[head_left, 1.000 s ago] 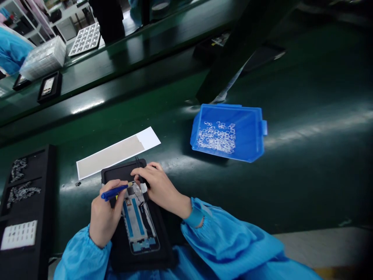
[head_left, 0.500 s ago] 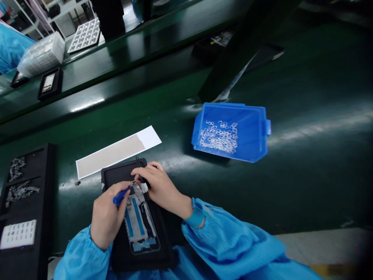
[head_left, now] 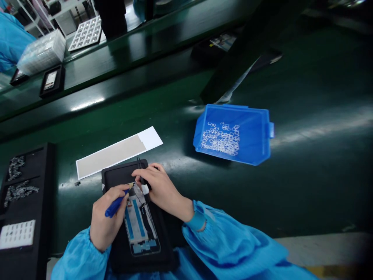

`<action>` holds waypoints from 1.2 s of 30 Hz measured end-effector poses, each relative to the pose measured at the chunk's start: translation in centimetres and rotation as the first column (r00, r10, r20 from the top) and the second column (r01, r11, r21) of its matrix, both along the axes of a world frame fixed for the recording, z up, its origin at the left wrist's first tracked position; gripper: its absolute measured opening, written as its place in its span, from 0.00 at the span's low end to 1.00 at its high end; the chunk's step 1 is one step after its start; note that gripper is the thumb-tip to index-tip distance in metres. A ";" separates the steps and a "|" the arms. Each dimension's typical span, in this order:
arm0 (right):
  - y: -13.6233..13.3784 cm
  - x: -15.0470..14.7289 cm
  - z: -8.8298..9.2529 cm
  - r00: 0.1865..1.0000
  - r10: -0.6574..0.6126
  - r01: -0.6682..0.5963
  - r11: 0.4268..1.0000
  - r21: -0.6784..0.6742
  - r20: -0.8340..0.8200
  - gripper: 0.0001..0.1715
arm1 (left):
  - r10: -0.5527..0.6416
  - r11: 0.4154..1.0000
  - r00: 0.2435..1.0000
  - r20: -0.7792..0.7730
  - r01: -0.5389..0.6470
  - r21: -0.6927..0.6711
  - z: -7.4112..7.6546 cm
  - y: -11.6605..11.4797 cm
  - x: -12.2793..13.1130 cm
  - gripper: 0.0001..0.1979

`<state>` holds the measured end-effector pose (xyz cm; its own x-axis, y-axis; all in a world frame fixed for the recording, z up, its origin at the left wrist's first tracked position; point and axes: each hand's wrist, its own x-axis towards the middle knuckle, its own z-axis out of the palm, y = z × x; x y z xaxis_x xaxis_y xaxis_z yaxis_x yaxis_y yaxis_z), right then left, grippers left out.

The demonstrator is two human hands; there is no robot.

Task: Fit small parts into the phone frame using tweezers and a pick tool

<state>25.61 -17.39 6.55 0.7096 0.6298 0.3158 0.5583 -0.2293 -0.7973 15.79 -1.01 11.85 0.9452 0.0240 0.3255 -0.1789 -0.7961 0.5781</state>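
Blue pen tip up-right, diag.

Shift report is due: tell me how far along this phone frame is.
Done: the phone frame sits seated in its black fixture. In hand: the left hand works a blue-handled tool at the frame's top edge, where the right hand holds black tweezers. Left: the blue bin holds loose parts.

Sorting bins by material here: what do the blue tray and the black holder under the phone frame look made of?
Blue tray: likely moulded plastic, glossy, with thin walls. Black holder: matte, dull, perhaps foam or plastic; hard to tell.
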 end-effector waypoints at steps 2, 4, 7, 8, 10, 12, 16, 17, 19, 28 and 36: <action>0.1 0.0 0.0 1.000 -0.004 0.004 1.000 -0.005 -0.001 0.26 | -0.001 0.999 1.000 0.026 0.002 -0.038 -0.2 0.0 -0.1 0.07; 0.1 -0.1 -0.1 1.000 -0.009 0.009 1.000 -0.015 -0.007 0.25 | 0.005 0.998 0.999 0.032 -0.003 -0.059 -0.2 0.1 -0.2 0.08; 0.1 -0.2 0.0 1.000 -0.016 0.016 1.000 -0.026 -0.024 0.24 | 0.013 0.997 1.000 0.023 -0.012 -0.073 -0.2 0.2 -0.1 0.08; 0.1 -0.2 0.0 0.999 -0.017 0.016 0.999 -0.028 -0.029 0.23 | 0.014 0.997 1.000 0.016 -0.013 -0.072 -0.1 0.2 -0.1 0.08; 0.1 -0.2 0.2 0.999 -0.020 0.019 1.000 -0.024 -0.034 0.22 | 0.014 0.998 1.000 0.008 -0.014 -0.058 0.0 0.1 0.1 0.08; 0.1 -0.2 0.3 0.999 -0.021 0.021 1.000 -0.011 -0.031 0.21 | 0.010 1.000 1.000 0.004 -0.010 -0.025 0.3 0.0 0.2 0.07; 0.1 -0.2 0.4 0.999 -0.028 0.028 0.999 -0.016 -0.028 0.20 | -0.003 0.999 1.000 -0.004 0.003 0.044 0.5 -0.2 0.4 0.05; 0.1 -0.1 0.5 0.999 -0.029 0.029 0.999 -0.020 -0.031 0.21 | -0.004 0.999 1.000 -0.007 0.005 0.052 0.5 -0.2 0.4 0.04; 0.1 -0.2 0.5 0.999 -0.033 0.032 0.999 -0.023 -0.035 0.21 | -0.002 0.998 1.000 -0.012 0.003 0.062 0.4 -0.1 0.4 0.04; 0.1 -0.2 0.3 0.999 -0.034 0.034 0.999 -0.016 -0.024 0.26 | -0.022 0.993 0.999 -0.038 0.026 0.112 0.4 -0.1 0.1 0.06; 0.2 -0.2 0.3 0.999 -0.040 0.040 0.999 -0.021 -0.019 0.25 | -0.030 0.995 0.999 -0.039 0.034 0.092 0.2 -0.2 0.0 0.07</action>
<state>25.41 -17.24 6.80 0.7403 0.6073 0.2885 0.5326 -0.2678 -0.8028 15.78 -1.24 12.09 0.9566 -0.0352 0.2892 -0.1847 -0.8408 0.5088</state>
